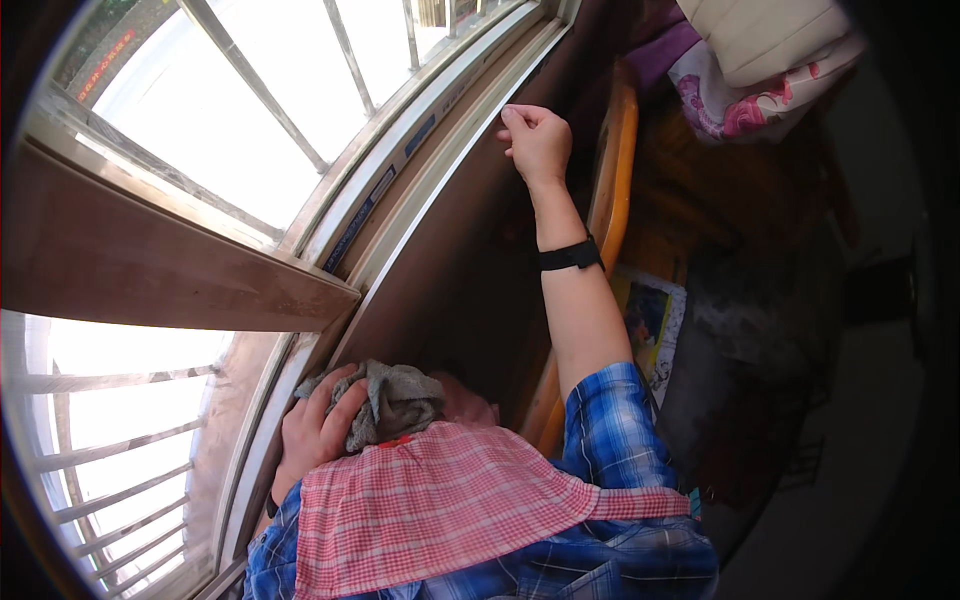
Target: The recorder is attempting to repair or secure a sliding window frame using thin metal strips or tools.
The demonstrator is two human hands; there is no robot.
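a: where's the grey rag [398, 398]?
b: at the lower corner of the window frame [400, 232], just above the pink checked apron [430, 500]. the left hand [318, 422] is on it.
a: how's that grip?
b: clamped on the rag, fingers spread over its near side and the cloth bunched up beside them.
a: and the right hand [540, 145]?
b: stretched out farther along, right by the pale edge of the frame. its fingers are curled, thumb and forefinger together. i can't tell if anything thin is pinched there, or if it's touching the edge.
a: anything on that arm?
b: a black wristband [570, 256], and higher up a blue plaid sleeve [618, 420].
a: what's around?
b: metal bars [252, 84] outside the glass on the left, a curved orange-brown wooden rail [622, 150] right of the arm, and floral fabric [750, 110] at the upper right.
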